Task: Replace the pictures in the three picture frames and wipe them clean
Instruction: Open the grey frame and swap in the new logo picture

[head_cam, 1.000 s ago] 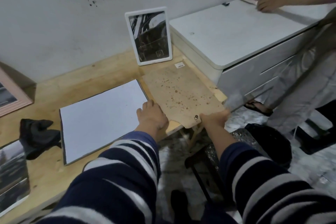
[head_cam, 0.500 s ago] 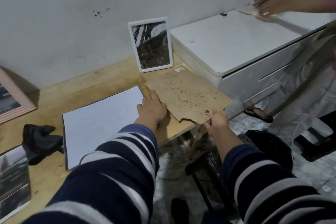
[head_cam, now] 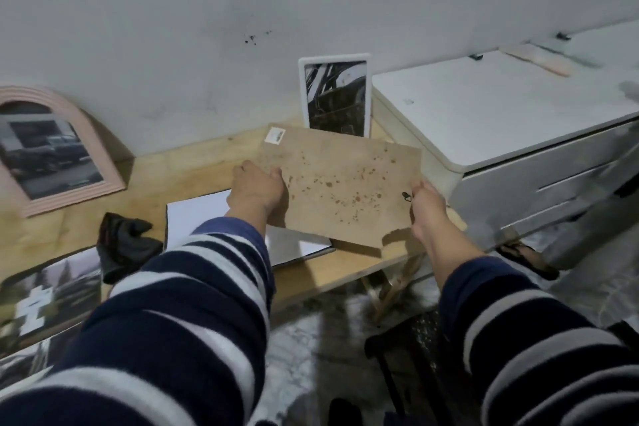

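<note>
I hold a brown, spotted frame backing board (head_cam: 342, 183) up off the wooden table (head_cam: 193, 169). My left hand (head_cam: 257, 187) grips its left edge and my right hand (head_cam: 427, 204) grips its right edge near a small metal hook. Under it lies a face-down frame with a white sheet (head_cam: 197, 214) in it. A small white frame (head_cam: 334, 95) with a dark picture leans on the wall behind the board. An arched pink frame (head_cam: 48, 149) leans at the left. A black cloth (head_cam: 126, 242) lies near the white sheet.
Loose photo prints (head_cam: 48, 297) lie at the table's front left corner. A white drawer cabinet (head_cam: 501, 121) stands right of the table, with a pinkish cloth (head_cam: 539, 60) on top. A black stool (head_cam: 415, 349) and a sandal (head_cam: 529, 259) are on the floor.
Both hands have lifted the backing board off the table and tilted it up. The view rose and swung left, bringing the pink frame in. The other person's hands have left the view.
</note>
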